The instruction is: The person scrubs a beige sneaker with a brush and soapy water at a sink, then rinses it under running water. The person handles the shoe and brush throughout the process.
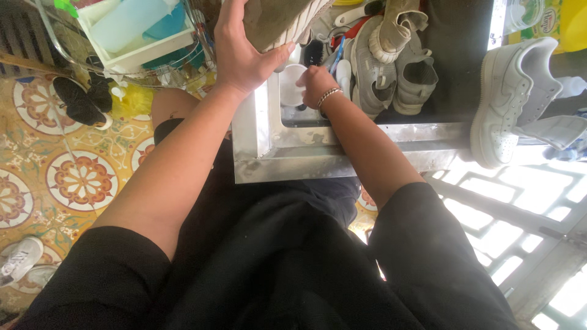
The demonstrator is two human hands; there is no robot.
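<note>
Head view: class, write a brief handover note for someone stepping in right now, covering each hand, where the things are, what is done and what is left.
Left hand: grips an olive suede shoe by its ribbed sole, raised over the metal tray.
Right hand: closed on a white round object in the tray; what it is cannot be told.
Nearby: grey shoes and a white sneaker on the dark surface.
Done or left: unclear from this view.

- The metal tray's near rim [342, 164] is bare, and so is its left wall.
- Further in, the left hand [244, 58] with its olive shoe [275, 18] covers the tray's far left corner.
- The right hand [317, 84] blocks the middle, touching a white cup [292, 82].
- Grey shoes [397, 67] crowd the far right side of the tray.
- A white sneaker [510, 98] overhangs the right edge of the dark counter [458, 55].
- A clear bin [122, 55] stands just beside the tray's left wall.
</note>
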